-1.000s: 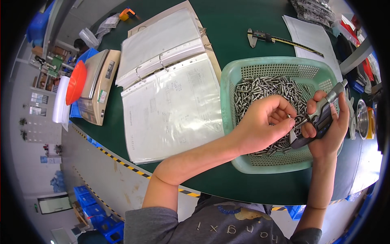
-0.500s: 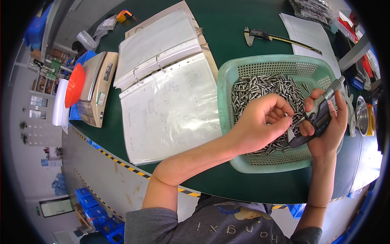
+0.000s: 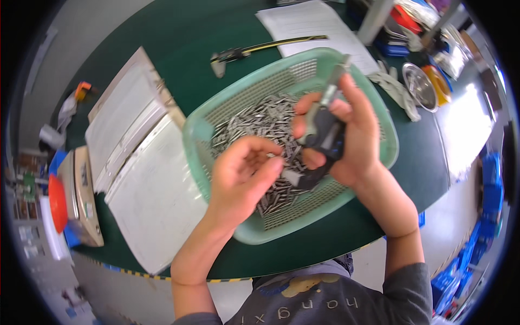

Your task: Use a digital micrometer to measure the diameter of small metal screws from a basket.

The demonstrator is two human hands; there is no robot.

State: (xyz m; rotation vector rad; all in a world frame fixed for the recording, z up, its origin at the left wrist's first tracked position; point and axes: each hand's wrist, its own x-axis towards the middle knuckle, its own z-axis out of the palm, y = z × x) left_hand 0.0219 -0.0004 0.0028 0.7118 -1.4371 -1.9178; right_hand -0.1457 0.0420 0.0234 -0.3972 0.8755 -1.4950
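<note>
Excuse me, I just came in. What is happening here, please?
The person's right grip holds a micrometer over a green basket of small metal pins. The left grip, close by, pinches what looks like one metal piece, blurred here. An open binder lies left of the basket, a caliper beyond it.

Left grip [image 3: 232, 185] in a thumb-and-finger pinch, right grip [image 3: 358, 130] in a curled clasp

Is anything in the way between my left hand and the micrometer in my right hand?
Nothing visible stands between your left hand and the digital micrometer in your right hand. The loose metal pins lie below both in the green basket. Blur hides whether your left fingers touch the micrometer.
</note>
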